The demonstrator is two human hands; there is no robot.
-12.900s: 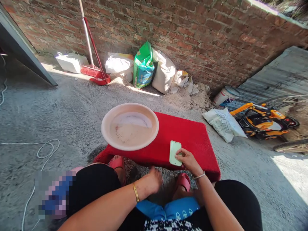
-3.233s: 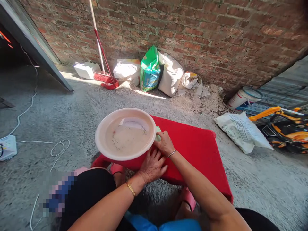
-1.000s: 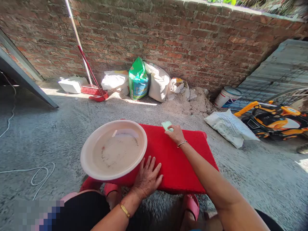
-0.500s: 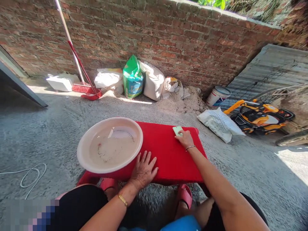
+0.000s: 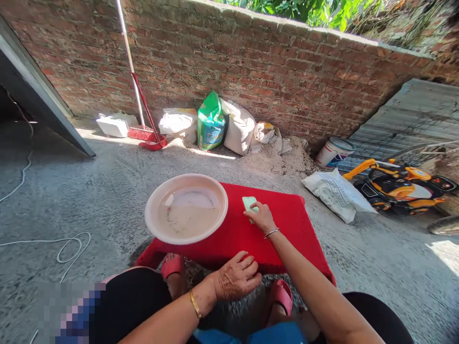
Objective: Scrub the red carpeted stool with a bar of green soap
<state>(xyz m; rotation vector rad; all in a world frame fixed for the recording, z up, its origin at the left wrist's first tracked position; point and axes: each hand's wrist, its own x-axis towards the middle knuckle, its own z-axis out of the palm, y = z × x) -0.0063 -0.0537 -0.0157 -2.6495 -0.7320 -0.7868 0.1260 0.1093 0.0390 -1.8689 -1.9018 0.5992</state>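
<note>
Across our red fabric-covered worktop (image 5: 287,229), right fingers (image 5: 254,217) pinch a flat pale-green slab (image 5: 248,202). It has shifted leftward; our left fingers (image 5: 251,270) curl loosely.

Brick wall (image 5: 172,62) at back, with white box (image 5: 115,125), broom (image 5: 139,133), red dustpan (image 5: 155,143), white sack (image 5: 178,123), green-and-blue bag (image 5: 211,123), cream sack (image 5: 239,129) and crumpled sack (image 5: 265,134) lined up along its foot, sandy pile (image 5: 296,160) next to them. Right side: tilted bucket (image 5: 333,154) by corrugated metal sheet (image 5: 412,119), flat printed sack (image 5: 335,193) lying beside yellow-black toy excavator (image 5: 396,188). White cable (image 5: 43,241) looped on concrete floor (image 5: 107,203), left.
</note>
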